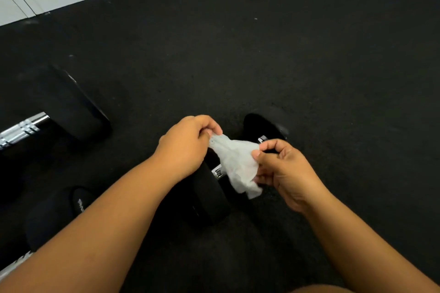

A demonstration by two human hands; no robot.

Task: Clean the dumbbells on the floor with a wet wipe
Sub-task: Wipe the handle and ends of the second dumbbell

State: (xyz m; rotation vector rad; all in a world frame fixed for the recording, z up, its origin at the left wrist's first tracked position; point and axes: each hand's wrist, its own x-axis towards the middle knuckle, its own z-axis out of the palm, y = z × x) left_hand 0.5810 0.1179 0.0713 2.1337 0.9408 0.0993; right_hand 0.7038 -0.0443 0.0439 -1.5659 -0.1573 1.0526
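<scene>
Both hands pinch crumpled white wet wipe point(238, 162) — above black dumbbell point(209, 200).

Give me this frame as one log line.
left hand: pinches wet wipe | right hand: pinches wipe | wipe: above small dumbbell | wiping: none visible

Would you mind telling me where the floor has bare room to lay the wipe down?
The black floor is bare ahead and to the right, beyond the small dumbbell under the wipe. It is crowded on the left, where the large dumbbell and another dumbbell lie close together near the left hand.
</scene>
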